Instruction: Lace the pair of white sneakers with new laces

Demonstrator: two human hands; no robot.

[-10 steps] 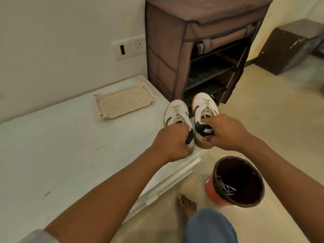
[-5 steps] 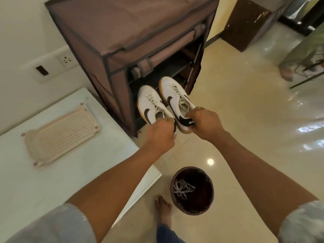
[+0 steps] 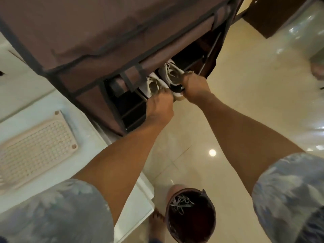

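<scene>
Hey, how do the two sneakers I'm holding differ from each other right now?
The right sneaker, gripped by the right hand, shows a black swoosh on its side. The left sneaker, gripped by the left hand, shows no swoosh from here. The right sneaker also lies farther from the person than the left sneaker. Both are white, laced and held at the heel, toes toward the shoe rack.

Sneakers [image 3: 169, 75] partly inside rack [image 3: 105, 32]
</scene>
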